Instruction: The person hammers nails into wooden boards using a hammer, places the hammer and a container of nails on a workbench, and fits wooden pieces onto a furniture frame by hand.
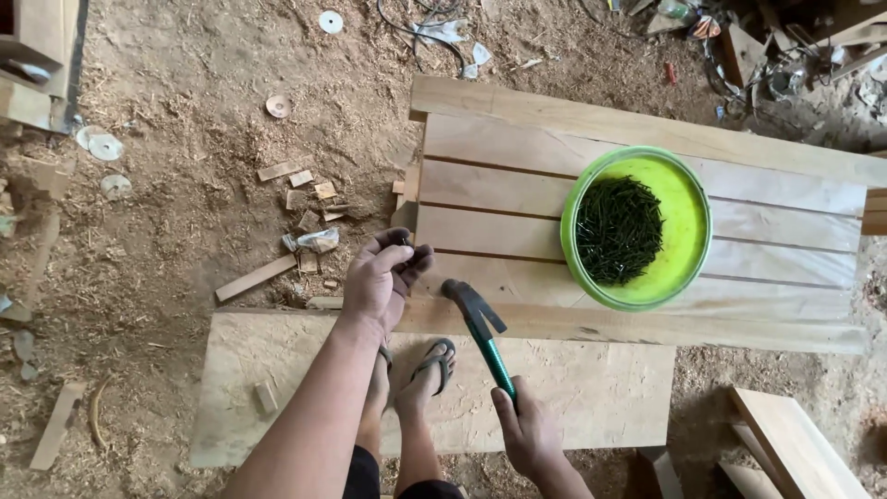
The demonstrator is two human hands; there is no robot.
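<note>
Hammer (480,334), head-heavy and rigid, is hanging over the slatted wooden surface (517,189) with the right hand (527,432) wrapping its green handle low, the sensible hold, while the left hand (383,277) is pinching small dark nails (407,248) beside the green bowl (688,199).

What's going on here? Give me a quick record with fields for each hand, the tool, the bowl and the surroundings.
Left hand: pinching small dark nails at the slatted wooden panel's edge
Right hand: gripping a green-handled hammer, head raised over the panel
Bowl: green bowl of dark nails, resting on the slats
Surroundings: sawdust floor, wood offcuts
</note>
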